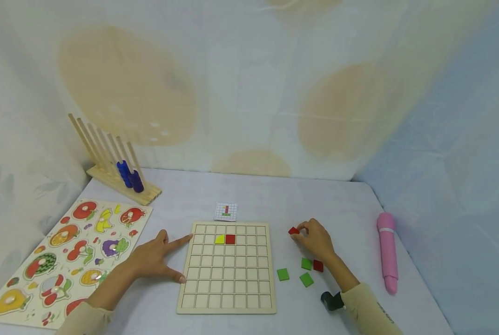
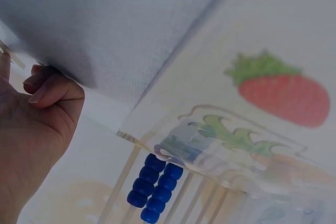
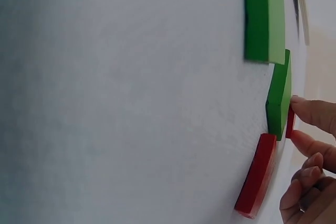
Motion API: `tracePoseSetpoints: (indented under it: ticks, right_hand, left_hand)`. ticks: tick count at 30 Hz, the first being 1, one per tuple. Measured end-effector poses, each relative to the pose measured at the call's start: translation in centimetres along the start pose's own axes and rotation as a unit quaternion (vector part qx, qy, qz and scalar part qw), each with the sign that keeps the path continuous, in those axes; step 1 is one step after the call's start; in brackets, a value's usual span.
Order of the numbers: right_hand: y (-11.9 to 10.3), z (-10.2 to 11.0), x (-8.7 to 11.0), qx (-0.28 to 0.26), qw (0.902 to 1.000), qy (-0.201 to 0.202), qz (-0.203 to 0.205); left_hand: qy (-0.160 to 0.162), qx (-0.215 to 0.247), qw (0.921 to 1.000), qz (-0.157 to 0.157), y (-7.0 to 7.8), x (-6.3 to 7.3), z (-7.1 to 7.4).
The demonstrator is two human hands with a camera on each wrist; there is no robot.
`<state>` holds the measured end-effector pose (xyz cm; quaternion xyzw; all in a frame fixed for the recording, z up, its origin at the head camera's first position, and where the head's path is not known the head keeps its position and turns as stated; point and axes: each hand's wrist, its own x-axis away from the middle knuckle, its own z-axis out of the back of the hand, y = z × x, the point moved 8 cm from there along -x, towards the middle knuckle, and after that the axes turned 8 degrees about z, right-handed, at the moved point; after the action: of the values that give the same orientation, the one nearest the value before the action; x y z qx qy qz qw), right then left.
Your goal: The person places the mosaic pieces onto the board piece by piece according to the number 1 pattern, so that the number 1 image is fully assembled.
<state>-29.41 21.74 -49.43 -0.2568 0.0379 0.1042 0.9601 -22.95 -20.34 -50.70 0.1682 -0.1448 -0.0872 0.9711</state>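
Observation:
A wooden grid board [image 1: 228,273] lies on the table, with a yellow piece [image 1: 219,239] and a red square tile [image 1: 230,239] side by side in its second row. My left hand [image 1: 152,256] touches the board's left edge with extended index finger and thumb; the other fingers are curled in the left wrist view. To the right of the board, my right hand [image 1: 316,239] pinches another red tile [image 1: 293,231] between thumb and finger. Nearer me lie three green tiles [image 1: 283,274] and one red tile [image 1: 318,265]. Behind the board is a small printed pattern card [image 1: 226,211].
At left lies a fruit puzzle board [image 1: 75,253], with a wooden peg stand [image 1: 124,185] holding blue beads behind it. A pink marker-shaped object [image 1: 387,253] lies far right. Beside the right sleeve is a dark object [image 1: 331,301]. Cloth walls [image 1: 249,93] enclose the table.

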Motion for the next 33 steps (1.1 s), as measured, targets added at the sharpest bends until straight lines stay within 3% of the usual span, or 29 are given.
tracePoseSetpoints:
  ticks: [9,15,33]
  right_hand:
    - [-0.7,0.4,0.4,-0.005,0.9999,0.012,-0.001]
    - [-2.2,0.7,0.5,-0.042,0.9989,0.022,0.002]
    - [-7.2,-0.9,0.5,-0.135,0.9888,0.003,0.065]
  left_hand:
    - [-0.001,0.004,1.0000,0.000,0.0,0.0,-0.1]
    - [0.001,0.007,1.0000,-0.002,0.1,0.0,0.1]
    - [0.000,0.007,1.0000,0.001,0.2,0.2,0.3]
